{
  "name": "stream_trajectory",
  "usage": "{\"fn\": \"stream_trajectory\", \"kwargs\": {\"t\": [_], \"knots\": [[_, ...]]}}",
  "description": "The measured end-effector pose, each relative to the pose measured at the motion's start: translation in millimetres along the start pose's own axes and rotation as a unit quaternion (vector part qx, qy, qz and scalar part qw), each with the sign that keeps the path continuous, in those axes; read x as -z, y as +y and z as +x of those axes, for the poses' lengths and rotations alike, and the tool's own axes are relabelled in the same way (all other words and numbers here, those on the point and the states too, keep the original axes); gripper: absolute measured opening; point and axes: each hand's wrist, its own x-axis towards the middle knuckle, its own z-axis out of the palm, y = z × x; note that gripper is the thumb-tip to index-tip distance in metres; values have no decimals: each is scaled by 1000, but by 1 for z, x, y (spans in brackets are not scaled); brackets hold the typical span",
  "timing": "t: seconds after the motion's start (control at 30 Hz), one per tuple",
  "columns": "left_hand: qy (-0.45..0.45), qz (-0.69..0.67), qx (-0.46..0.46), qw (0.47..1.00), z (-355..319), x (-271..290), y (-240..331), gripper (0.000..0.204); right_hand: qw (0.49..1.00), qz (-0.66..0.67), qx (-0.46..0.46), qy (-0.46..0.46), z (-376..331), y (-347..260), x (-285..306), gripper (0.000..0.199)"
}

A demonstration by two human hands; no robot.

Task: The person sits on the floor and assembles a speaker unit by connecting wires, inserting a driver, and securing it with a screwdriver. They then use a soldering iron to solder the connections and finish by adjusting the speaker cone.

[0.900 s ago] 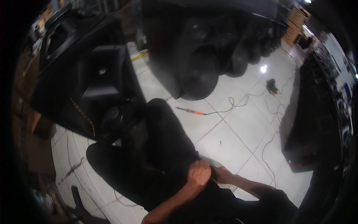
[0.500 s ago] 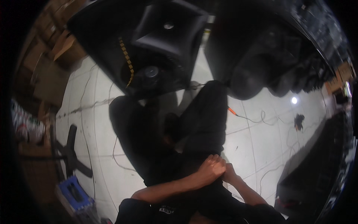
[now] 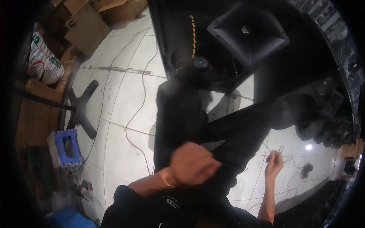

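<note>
My left hand (image 3: 194, 164) is curled closed above my lap, slightly blurred; whatever it may hold is hidden. Low over the tiled floor to the right, my right hand (image 3: 274, 165) has its fingers pinched together beside a thin looped cord (image 3: 281, 148). Something small and dark is at those fingertips, too unclear to name. Beyond my knees stands an open black speaker cabinet (image 3: 161, 41). It contains a square-flared horn (image 3: 262, 34), a round driver magnet (image 3: 199, 64) and a yellow-and-black twisted wire (image 3: 194, 36).
Black speaker cones (image 3: 289, 108) line the right side. A dark bundle (image 3: 306, 170) lies among cords on the floor. At the left are a black chair base (image 3: 80, 106), a blue box (image 3: 70, 148), cardboard boxes (image 3: 89, 28) and a white printed sack (image 3: 43, 62).
My hands have come apart. The right has reached out to the right, down to the cord, where an orange-handled tool lay; that handle is now out of sight. My view has swung left.
</note>
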Motion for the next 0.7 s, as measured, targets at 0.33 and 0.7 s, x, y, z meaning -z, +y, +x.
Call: {"fn": "stream_trajectory", "kwargs": {"t": [0.33, 0.7], "knots": [[184, 42, 274, 943, -16, 63, -45, 7, 984, 22, 167, 51, 79, -157, -26, 16], [-44, 55, 176, 982, 199, 28, -150, 32, 967, 68, 202, -140, 217, -245, -115, 54]]}}
